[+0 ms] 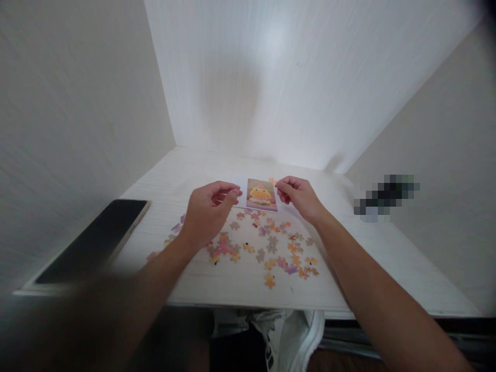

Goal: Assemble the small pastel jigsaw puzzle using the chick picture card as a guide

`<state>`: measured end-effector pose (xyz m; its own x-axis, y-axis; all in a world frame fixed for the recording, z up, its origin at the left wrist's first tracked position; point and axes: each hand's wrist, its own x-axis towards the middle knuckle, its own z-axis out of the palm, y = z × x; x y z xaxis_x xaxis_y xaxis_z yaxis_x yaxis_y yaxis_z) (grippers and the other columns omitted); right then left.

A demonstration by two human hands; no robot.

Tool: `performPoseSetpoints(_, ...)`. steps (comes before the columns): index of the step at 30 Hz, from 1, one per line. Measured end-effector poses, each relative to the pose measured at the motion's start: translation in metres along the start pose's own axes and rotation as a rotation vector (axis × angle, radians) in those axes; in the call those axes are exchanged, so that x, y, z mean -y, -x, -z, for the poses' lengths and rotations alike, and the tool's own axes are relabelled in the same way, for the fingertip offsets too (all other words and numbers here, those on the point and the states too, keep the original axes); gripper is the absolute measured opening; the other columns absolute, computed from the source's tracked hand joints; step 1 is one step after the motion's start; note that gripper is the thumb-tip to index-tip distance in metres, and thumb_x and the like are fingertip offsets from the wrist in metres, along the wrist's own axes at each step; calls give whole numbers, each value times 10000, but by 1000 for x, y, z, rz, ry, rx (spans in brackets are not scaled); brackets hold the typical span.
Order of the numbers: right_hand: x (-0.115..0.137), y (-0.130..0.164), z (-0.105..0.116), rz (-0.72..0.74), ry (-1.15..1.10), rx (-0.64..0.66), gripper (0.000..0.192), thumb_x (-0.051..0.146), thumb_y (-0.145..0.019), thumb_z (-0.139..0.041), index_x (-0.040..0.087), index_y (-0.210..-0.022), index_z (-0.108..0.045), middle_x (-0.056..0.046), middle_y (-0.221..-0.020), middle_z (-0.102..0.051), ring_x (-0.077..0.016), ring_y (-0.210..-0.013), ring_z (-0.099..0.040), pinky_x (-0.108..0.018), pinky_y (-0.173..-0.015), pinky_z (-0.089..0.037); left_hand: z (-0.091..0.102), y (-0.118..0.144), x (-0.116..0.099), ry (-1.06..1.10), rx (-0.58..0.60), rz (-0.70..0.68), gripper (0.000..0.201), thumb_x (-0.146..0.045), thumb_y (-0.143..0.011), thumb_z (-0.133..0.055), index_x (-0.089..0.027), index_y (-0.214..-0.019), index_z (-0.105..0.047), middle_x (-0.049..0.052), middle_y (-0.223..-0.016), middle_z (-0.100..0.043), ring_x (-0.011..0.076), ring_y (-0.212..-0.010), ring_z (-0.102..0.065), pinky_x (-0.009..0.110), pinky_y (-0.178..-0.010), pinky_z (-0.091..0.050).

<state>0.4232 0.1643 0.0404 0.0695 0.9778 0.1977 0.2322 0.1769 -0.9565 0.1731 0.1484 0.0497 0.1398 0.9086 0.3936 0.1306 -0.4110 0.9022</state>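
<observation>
My right hand (300,195) pinches a pale orange jigsaw piece (272,181) between thumb and fingertips, at the upper right corner of a small picture card (261,187). The card shows a yellow round figure with a pink top and lies flat on the desk. On the card's other side is my left hand (213,209), its fingers curled and thumb close to the index finger. Whether anything sits in that pinch I cannot make out. Below both hands lie several loose jigsaw pieces (270,280), and a joined pink and yellow cluster (223,249) is among them.
A dark-screened tablet or phone (96,240) lies at the desk's left side. White panels (240,77) enclose the desk (240,289) at the back and both sides. A blurred-out dark object (387,195) is at the right wall.
</observation>
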Motion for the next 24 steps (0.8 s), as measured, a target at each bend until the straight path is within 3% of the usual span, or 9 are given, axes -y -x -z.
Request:
performPoseSetpoints(6, -21, -9, 10, 35, 320, 45, 255, 419, -830, -606, 169, -788, -630, -9, -660, -638, -109, -524, -502, -254, -513, -356, 2, 1, 3, -35, -14, -17, 226, -348, -839, -653, -144, -892, -736, 60, -792, -741, 149, -644, -664, 238, -556, -504)
performPoseSetpoints(11, -27, -10, 11, 151, 709, 39, 194, 313, -857, -548, 178, -781, -664, -25, -723, -671, -140, -652, -540, -272, -632, -379, 2, 1, 6, -48, -51, -22, 230, -359, -833, -647, -151, -879, -733, 56, -816, -743, 145, -648, -645, 241, -575, -493)
performPoseSetpoints(24, -31, -11, -3, 123, 836, 49, 200, 275, -879, -513, 174, -741, -617, -42, -746, -636, -147, -697, -515, -272, -649, -349, 2, 2, 4, -67, -43, 40, 229, -358, -805, -659, -151, -864, -738, 25, -689, -690, 120, -579, -576, 206, -501, -418)
